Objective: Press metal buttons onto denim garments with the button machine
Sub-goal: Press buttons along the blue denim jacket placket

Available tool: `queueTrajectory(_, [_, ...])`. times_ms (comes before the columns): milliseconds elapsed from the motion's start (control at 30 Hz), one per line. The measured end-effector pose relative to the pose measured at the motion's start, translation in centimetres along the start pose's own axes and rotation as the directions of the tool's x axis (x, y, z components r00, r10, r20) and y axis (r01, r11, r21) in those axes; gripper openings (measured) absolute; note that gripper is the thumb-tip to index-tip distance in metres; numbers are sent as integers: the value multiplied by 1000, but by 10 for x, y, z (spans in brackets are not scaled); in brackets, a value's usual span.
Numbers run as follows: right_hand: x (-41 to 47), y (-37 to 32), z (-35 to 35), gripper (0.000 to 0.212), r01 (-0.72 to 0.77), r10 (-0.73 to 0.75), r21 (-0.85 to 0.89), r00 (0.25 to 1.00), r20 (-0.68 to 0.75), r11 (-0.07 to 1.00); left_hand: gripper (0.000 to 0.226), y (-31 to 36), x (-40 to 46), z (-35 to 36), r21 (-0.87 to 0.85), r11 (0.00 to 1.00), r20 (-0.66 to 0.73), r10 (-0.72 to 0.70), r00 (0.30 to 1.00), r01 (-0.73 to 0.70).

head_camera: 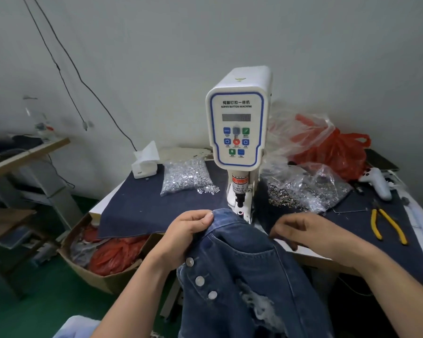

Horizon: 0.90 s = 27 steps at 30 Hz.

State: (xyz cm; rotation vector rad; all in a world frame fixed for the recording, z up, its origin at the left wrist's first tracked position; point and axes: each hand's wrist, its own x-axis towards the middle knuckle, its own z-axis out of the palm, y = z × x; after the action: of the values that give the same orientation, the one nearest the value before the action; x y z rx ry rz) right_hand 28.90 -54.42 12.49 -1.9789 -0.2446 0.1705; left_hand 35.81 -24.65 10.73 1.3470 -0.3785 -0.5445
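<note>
A faded blue denim garment (242,259), soft and creased with a frayed white tear low down, hangs off the near edge of the tabletop (142,206), which is covered in dark navy cloth. Three round, dull metal buttons (200,280) run down its placket. Its top edge lies just below the die of the glossy white button machine (237,125). The left hand (183,237) pinches that edge, fingers curled around the fold. The right hand (310,232) rests beside the denim with fingers loosely bent; whether it grips cloth, I cannot tell. Crinkly clear bags of silvery studs (186,176) flank the machine, and yellow-handled pliers (386,225) lie at right.
</note>
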Motion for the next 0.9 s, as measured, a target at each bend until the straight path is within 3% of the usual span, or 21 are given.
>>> queueTrajectory(67, [9, -8, 11, 26, 62, -60, 15, 992, -110, 998, 33, 2, 3, 8, 73, 997, 71, -43, 997, 38])
queueTrajectory(100, [13, -12, 16, 41, 106, -106, -4, 991, -82, 994, 29, 4, 5, 14, 140, 989, 116, -64, 991, 48])
queueTrajectory(167, [21, -21, 27, 80, 100, -96, -23, 986, 134, 995, 27, 8, 10, 25, 268, 963, 174, -75, 982, 26])
queueTrajectory(200, [24, -25, 32, 89, 44, -29, -56, 972, 234, 997, 26, 10, 13, 27, 315, 949, 190, -69, 979, 6])
queueTrajectory(233, [27, -26, 33, 83, 4, 35, -125, 951, 308, 992, 27, 12, 15, 28, 366, 930, 196, -63, 979, -13])
queueTrajectory(333, [33, -29, 23, 24, -8, 151, -339, 905, 397, 941, 42, 13, 16, 21, 606, 790, 219, -47, 975, -98])
queueTrajectory(400, [32, -25, 11, 22, -43, 190, -345, 894, 405, 938, 41, 12, 14, 13, 658, 739, 230, -16, 973, -144])
queueTrajectory(467, [31, -16, 3, 23, -122, 223, -258, 885, 409, 958, 39, 11, 13, 6, 635, 758, 215, 7, 977, -146])
queueTrajectory(567, [28, -7, -1, 49, -180, 243, -187, 883, 402, 966, 43, 7, 12, -6, 458, 888, 146, -21, 989, -49])
queueTrajectory(633, [26, -2, -1, 55, -258, 214, 78, 908, 360, 963, 50, 3, 12, -16, 329, 944, 116, -37, 993, -3])
queueTrajectory(733, [19, 5, 0, 48, -406, 161, 537, 881, 444, 739, 33, 3, 9, -28, 211, 977, 102, -3, 995, -18])
queueTrajectory(800, [18, 11, 5, 39, -458, 190, 512, 850, 491, 726, 34, 2, 9, -34, 95, 995, 46, 35, 998, -39])
queueTrajectory(900, [19, 4, 13, 25, -457, 326, 95, 750, 576, 884, 45, -1, 9, -34, -22, 999, 74, 52, 996, -50])
